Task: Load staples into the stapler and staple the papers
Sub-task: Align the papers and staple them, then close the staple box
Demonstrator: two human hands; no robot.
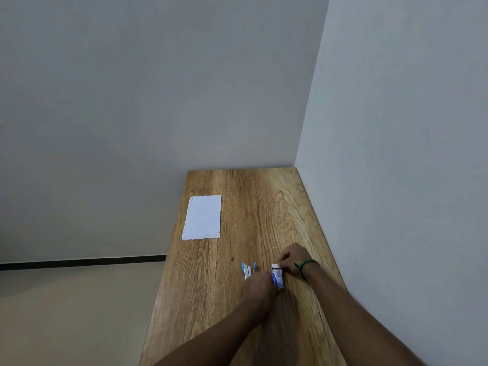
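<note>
Both hands working staple box [277, 279]: left hand [260, 285] gripping near end, right hand [293, 257] pinching far flap. Stapler [248, 270] lying open just left of box, long axis running near-far, nearer left hand.

Wooden table [266, 207]: papers [202, 217], stapler [248, 270], staple box [277, 278].

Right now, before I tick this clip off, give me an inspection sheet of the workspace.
Surface: wooden table, set into a wall corner.
Job's things: papers at far left edge; blue stapler opened up; staple box beside it.
Clutter: nothing seen.
Hands: left hand at the near end of the staple box, partly hiding the stapler; right hand fingering the box's open end, green band on wrist.
Cables: nothing seen.
Surroundings: grey walls, beige floor, dark skirting.
</note>
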